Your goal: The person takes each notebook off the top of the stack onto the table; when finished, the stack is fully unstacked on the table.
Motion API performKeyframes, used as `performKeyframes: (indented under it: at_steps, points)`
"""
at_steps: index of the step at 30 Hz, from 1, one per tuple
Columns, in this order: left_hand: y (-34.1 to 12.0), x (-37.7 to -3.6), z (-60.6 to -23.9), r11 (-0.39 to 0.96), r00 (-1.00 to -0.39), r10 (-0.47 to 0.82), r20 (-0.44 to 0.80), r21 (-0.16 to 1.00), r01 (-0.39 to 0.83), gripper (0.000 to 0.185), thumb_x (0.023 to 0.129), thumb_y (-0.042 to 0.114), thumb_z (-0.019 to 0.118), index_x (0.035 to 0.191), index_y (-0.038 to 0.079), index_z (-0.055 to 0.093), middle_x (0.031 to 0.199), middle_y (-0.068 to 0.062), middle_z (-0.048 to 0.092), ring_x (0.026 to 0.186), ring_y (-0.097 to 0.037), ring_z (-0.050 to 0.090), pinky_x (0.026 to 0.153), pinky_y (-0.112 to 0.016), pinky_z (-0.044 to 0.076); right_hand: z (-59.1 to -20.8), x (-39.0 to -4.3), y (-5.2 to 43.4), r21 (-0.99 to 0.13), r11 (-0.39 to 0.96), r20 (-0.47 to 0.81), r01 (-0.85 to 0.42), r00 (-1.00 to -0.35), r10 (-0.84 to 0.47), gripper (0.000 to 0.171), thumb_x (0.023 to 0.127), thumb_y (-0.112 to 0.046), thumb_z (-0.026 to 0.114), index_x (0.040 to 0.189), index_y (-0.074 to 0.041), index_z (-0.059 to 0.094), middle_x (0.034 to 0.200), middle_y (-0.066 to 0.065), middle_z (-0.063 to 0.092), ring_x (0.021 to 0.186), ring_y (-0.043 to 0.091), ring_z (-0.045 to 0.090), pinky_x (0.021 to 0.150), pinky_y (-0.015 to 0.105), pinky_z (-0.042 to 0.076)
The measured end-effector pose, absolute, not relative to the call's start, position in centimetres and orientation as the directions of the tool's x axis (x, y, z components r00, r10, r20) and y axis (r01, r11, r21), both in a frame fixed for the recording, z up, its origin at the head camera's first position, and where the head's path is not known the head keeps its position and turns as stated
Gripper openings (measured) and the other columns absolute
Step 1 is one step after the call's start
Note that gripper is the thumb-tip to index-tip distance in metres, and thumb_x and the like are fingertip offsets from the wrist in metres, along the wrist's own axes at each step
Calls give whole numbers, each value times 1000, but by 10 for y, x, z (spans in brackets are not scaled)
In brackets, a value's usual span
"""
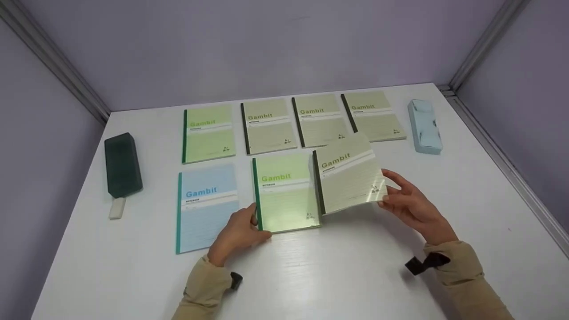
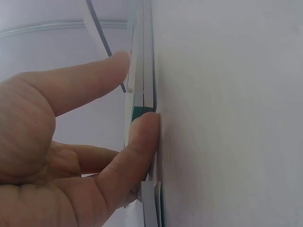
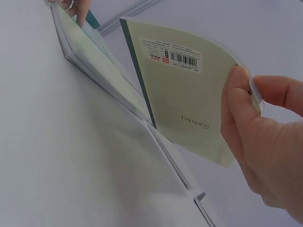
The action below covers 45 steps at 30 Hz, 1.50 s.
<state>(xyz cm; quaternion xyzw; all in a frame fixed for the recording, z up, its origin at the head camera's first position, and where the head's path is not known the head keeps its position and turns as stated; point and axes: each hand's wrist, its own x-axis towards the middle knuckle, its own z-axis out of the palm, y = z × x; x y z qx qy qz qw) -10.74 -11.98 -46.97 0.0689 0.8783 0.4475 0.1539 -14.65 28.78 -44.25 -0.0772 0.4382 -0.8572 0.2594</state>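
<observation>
A: Head view, hands at the near row. Why is the olive notebook (image 1: 349, 178) tilted?

B: The right hand (image 1: 411, 204) pinches its right edge between thumb and curled fingers and holds that side off the table (image 1: 355, 275); its dark spine edge dips toward the light-green notebook (image 1: 284, 193) and overlaps that book's right edge. Judged from this, the grip suits carrying or setting the book beside its neighbour.

A: And the left hand (image 1: 240, 231)?

B: It rests at the near-left corner of the light-green notebook, thumb against the green spine, fingers loosely bent, steadying it flat. In the left wrist view one fingertip presses the stacked page edges against the table.

A: Legible writing?

B: "Gambit" on every cover, with a smaller word beneath that is too small to read. In the right wrist view the back of the olive notebook carries a barcode label (image 3: 177, 56) and "Gambit" again.

A: Surroundings?

B: A blue notebook (image 1: 206, 204) lies left of the green one; four more notebooks (image 1: 289, 122) form the far row. A dark green box (image 1: 122, 164) with a white eraser (image 1: 117, 208) lies at left, a pale blue case (image 1: 425, 126) at far right.
</observation>
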Motion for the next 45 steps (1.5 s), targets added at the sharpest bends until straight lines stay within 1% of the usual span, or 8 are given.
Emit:
performKeyframes:
  at_steps: [5, 9, 17, 23, 27, 32, 40, 45]
  points:
    - [-120, -107, -469, 603, -944, 252, -215, 798, -21, 50, 76, 12, 80, 118, 5, 54, 77, -8, 48, 64, -18, 46, 55, -28, 38, -454, -142, 303, -817, -437, -137, 376, -863, -486, 61, 91, 20, 39, 142, -14, 34, 125, 12, 57, 101, 23, 60, 80, 28, 53]
    - [-120, -107, -470, 613, -945, 247, -215, 790, -20, 50, 76, 12, 79, 118, 6, 54, 77, -7, 47, 68, -19, 44, 57, -29, 36, -461, -143, 307, -868, -330, -214, 370, -880, -424, 61, 89, 18, 48, 141, -12, 38, 119, 10, 61, 96, 22, 62, 77, 28, 54]
    - [-119, -106, -470, 620, -950, 243, -196, 785, -3, 41, 80, 16, 76, 113, 5, 55, 74, -6, 44, 67, -18, 41, 58, -30, 32, -473, -148, 302, -938, 77, -346, 337, -904, -251, 68, 86, 9, 60, 146, 4, 28, 122, 12, 54, 101, 16, 61, 82, 25, 53]
    - [-118, -107, -469, 626, -951, 227, -210, 780, -23, 39, 82, 17, 75, 114, 6, 55, 75, -6, 46, 67, -18, 42, 58, -29, 34, -471, -151, 301, -875, 439, -311, 202, -931, -192, 58, 86, -3, 66, 138, 7, 44, 125, 23, 53, 104, 22, 56, 81, 23, 52]
    - [-118, -107, -469, 612, -950, 229, -213, 791, -29, 39, 82, 16, 74, 115, 7, 56, 76, -6, 47, 65, -18, 44, 56, -29, 36, -464, -150, 300, -813, 566, -249, 135, -960, -128, 46, 90, -14, 65, 130, 5, 55, 127, 24, 56, 109, 32, 57, 79, 24, 51]
    - [-118, -106, -467, 625, -946, 222, -235, 780, -47, 40, 83, 19, 73, 116, 6, 55, 78, -5, 46, 69, -19, 44, 58, -30, 35, -456, -147, 284, -790, 607, -167, 82, -982, -84, 38, 93, -20, 63, 123, 3, 61, 122, 23, 59, 105, 35, 59, 79, 29, 51]
    - [-119, -104, -459, 648, -942, 216, -257, 759, -58, 51, 84, 23, 73, 126, 4, 51, 87, -9, 47, 77, -22, 44, 63, -32, 36, -457, -145, 218, -840, 540, -149, -62, -929, -339, 34, 89, -13, 67, 118, 5, 64, 114, 16, 65, 106, 29, 59, 94, 43, 48]
    - [-119, -104, -458, 645, -940, 244, -237, 764, -26, 41, 84, 22, 73, 113, 1, 55, 81, -7, 44, 74, -21, 41, 62, -31, 32, -460, -142, 185, -856, 513, -187, -66, -885, -426, 35, 87, -9, 66, 118, 8, 62, 107, 14, 65, 99, 26, 62, 87, 38, 52]
